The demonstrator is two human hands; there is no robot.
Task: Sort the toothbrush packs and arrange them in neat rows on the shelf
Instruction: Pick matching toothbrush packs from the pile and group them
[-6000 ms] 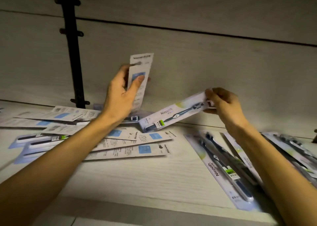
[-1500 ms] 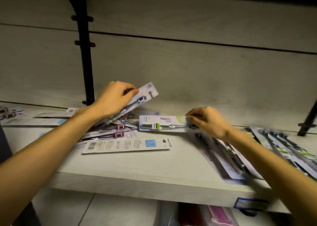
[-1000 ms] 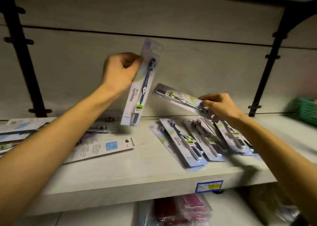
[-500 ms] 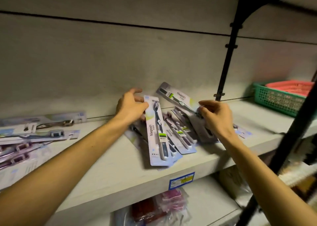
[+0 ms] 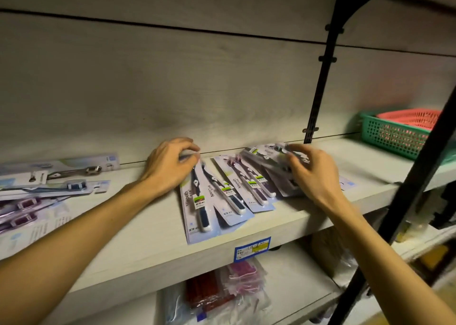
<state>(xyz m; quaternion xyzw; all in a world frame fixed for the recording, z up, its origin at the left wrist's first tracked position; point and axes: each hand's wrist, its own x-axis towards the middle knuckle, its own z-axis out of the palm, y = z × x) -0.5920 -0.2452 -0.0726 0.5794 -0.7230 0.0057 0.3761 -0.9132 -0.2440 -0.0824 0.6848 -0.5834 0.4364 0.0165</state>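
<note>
Price label (image 5: 252, 249) on shelf (image 5: 138, 245) front edge. Behind it, toothbrush packs (image 5: 229, 196) fanned side by side. Left hand (image 5: 170, 166) pinches the top of the leftmost pack (image 5: 197, 211). Right hand (image 5: 313, 174), fingers curled, grasps the rightmost pack (image 5: 266, 155). Green basket (image 5: 392, 137) far right.

A green basket (image 5: 392, 137) stands at the far right with a pink basket (image 5: 410, 118) inside it. A blue price label (image 5: 252, 249) is on the board edge. Below lie red and pink packets (image 5: 222, 290).
</note>
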